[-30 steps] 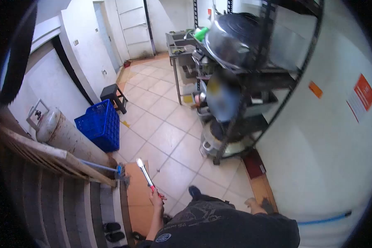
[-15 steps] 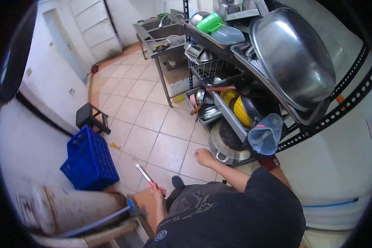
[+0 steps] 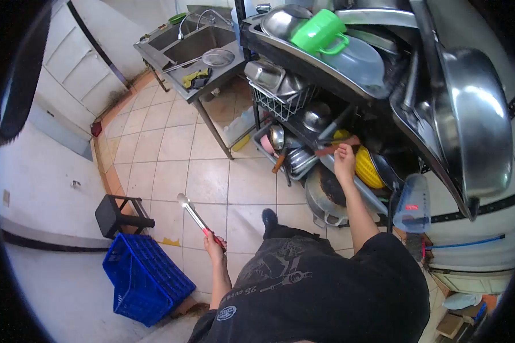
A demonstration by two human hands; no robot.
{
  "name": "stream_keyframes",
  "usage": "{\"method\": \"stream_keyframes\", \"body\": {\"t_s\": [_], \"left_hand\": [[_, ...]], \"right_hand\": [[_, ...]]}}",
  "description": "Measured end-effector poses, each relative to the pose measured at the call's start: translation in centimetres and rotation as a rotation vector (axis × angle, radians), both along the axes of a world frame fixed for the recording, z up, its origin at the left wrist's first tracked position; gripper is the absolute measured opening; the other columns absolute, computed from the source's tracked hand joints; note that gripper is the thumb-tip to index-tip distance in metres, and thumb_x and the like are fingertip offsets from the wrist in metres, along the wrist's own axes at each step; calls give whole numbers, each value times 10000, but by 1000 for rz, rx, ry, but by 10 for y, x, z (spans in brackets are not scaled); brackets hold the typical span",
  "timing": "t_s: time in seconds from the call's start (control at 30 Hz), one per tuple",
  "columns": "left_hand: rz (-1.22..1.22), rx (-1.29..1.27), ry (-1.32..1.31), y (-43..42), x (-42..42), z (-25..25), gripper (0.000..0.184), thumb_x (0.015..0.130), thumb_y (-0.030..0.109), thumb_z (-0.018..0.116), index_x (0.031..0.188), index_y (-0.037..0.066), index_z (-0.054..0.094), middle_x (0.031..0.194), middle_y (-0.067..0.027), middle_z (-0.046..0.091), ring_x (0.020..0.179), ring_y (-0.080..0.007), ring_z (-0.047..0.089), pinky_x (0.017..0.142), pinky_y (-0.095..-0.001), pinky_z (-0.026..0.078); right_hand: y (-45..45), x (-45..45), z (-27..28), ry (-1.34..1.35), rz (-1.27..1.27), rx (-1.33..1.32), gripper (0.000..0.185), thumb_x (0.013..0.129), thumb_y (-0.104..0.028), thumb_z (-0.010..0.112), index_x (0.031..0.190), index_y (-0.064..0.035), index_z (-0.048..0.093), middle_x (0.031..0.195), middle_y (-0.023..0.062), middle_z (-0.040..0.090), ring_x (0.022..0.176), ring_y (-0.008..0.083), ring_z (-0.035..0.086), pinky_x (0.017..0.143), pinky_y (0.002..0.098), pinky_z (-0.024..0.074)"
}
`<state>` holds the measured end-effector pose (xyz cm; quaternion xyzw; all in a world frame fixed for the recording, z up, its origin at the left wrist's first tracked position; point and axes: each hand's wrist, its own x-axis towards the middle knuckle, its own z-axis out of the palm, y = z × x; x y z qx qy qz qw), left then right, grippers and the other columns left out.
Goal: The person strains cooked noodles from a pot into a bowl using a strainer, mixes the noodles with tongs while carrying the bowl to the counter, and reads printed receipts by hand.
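My left hand is closed round the red handle of metal tongs, whose tips point forward above the tiled floor. My right hand is raised at the rack, its fingers bent together near a brownish-red handle; whether it touches that handle or holds anything is hard to tell. Beside it on the lower shelf sits a yellow perforated basket. Below stands a large pot. A clear plastic jug hangs at the rack's near side.
A metal sink table stands beyond the rack. Upper shelves hold a green cup and a large steel basin. A black stool and blue crates stand at the left by the wall. Floor tiles lie between.
The view has moved forward and turned towards the rack and sink. My right hand has risen from low by my side to the lower shelf. My left hand still grips the tongs.
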<state>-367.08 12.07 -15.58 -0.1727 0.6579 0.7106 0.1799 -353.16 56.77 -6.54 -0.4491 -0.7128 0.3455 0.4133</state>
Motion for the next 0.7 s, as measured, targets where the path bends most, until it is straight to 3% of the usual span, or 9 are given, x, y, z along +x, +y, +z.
{"method": "stream_keyframes", "body": {"t_s": [0.13,0.23,0.33,0.4,0.47,0.53,0.63,0.7], "left_hand": [[8,110,-83,26,-62,-6,357,935,433,436,919,76,448,567,-46,487,391,-140,450,371,-258,381],[16,108,-145,61,-108,16,374,938,438,423,910,67,461,573,-45,487,409,-145,453,409,-264,407],[14,177,-211,65,-149,-1,379,937,449,419,896,74,460,569,-48,482,418,-161,451,422,-281,419],[18,193,-263,72,-181,-13,382,936,454,419,884,77,457,570,-52,480,417,-169,446,427,-289,420],[6,210,-335,79,-211,-25,386,933,461,420,869,81,454,571,-52,476,422,-172,441,431,-295,418],[-30,231,-422,90,-247,-35,392,930,469,423,851,86,452,572,-50,469,432,-172,436,433,-297,412],[-28,235,-488,110,-293,-30,400,925,487,421,837,98,449,564,-30,420,459,-171,408,431,-303,384],[-59,252,-466,117,-321,-19,402,927,493,411,834,103,447,575,-30,420,460,-170,404,430,-305,377]], "right_hand": [[-19,-71,35,-88,64,399,148,795,-48,570,935,-5,552,938,151,587,862,295,567,748,383,437],[-49,-117,29,-56,273,452,89,749,-18,548,838,-22,560,812,150,558,819,342,520,729,432,397],[-76,-136,-10,-379,527,196,107,750,-68,573,853,-38,570,829,163,591,854,352,555,767,427,420],[-89,-134,-57,-842,774,-290,173,762,-134,586,895,-24,583,844,166,615,849,361,582,755,456,443],[-102,-128,-84,-1232,1009,-416,251,777,-215,602,942,-26,592,883,169,635,858,353,608,743,457,468],[-109,-133,-86,-1361,1021,-639,336,737,-233,609,1002,-27,621,898,205,637,879,355,619,786,421,481],[-126,-140,-82,-899,570,-405,284,744,-220,599,946,-25,638,915,197,641,872,363,616,770,431,482],[-125,-171,-58,-682,333,-336,200,779,-204,590,877,-36,638,806,175,638,785,338,627,709,418,487]]}}
